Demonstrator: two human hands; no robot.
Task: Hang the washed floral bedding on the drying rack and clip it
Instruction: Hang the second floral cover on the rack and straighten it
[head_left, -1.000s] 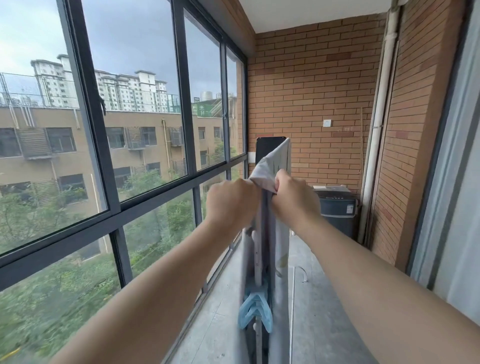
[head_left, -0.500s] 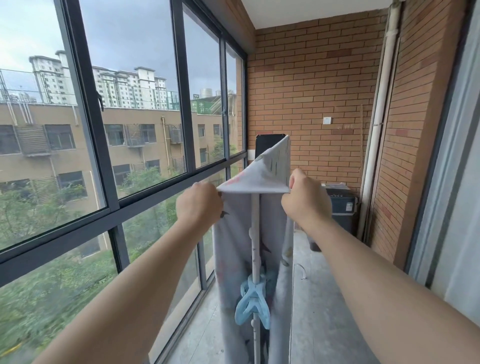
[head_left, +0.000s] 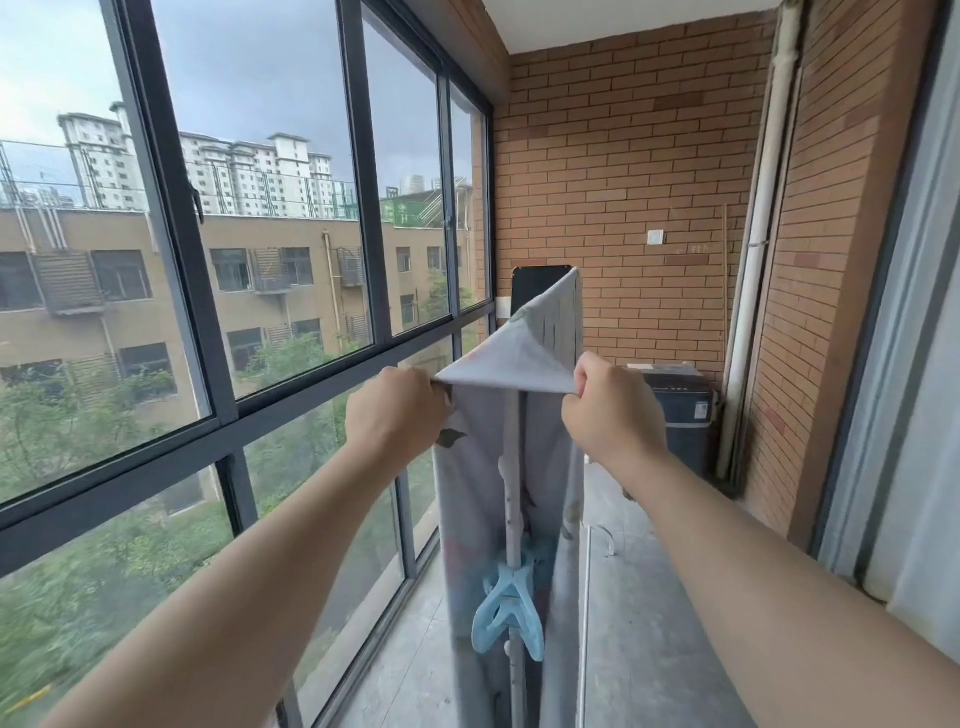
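The pale grey floral bedding (head_left: 511, 353) drapes over the top of the drying rack and hangs down both sides. My left hand (head_left: 397, 413) grips its near edge on the left side. My right hand (head_left: 610, 408) grips the same edge on the right, and the cloth is stretched flat between them. Under the cloth the white rack rail (head_left: 511, 467) runs away from me. A light blue clip (head_left: 509, 608) sits on that rail below my hands.
Tall dark-framed windows (head_left: 363, 208) run along the left. A brick wall (head_left: 623, 182) closes the far end, with a dark bin (head_left: 685, 421) and a white pipe (head_left: 753, 260) in the right corner. Bare concrete floor (head_left: 649, 623) lies to the right of the rack.
My hands have moved apart, from close together at the fold to spread wide. The bedding's edge has opened out and is now pulled taut across the rack.
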